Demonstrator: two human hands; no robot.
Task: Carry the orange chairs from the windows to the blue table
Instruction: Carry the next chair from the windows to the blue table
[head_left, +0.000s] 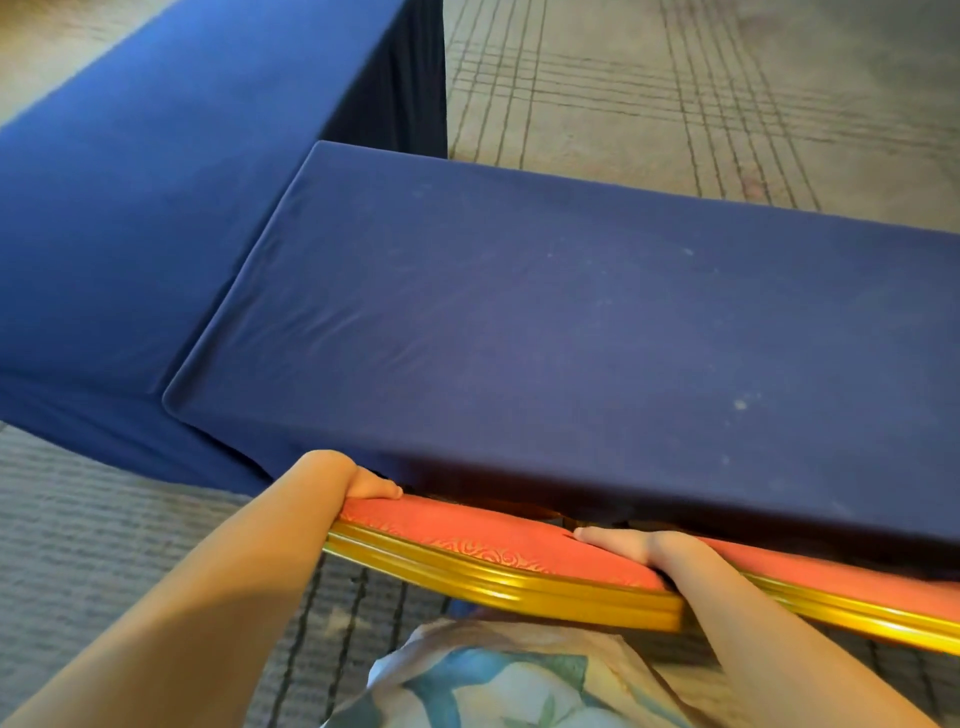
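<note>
- My left hand (345, 480) is in the lower middle of the frame. The wrist bends sharply down, and the fingers curl over the left end of the orange chair (467, 535) back, gripping it.
- My right hand (641, 553) grips the same back further right. Its fingers lie across the orange padding and the palm wraps over the gold frame (519, 590).
- Both forearms are bare and reach up from the bottom corners of the frame.
- The chair's back runs from lower middle to lower right, right against the near edge of the blue table (571, 322). Its seat and legs are hidden.
- A second blue table (156, 197) fills the upper left, meeting the first at a corner.
- Lined carpet (727, 88) shows at upper right, and my floral clothing (493, 686) at the bottom.
</note>
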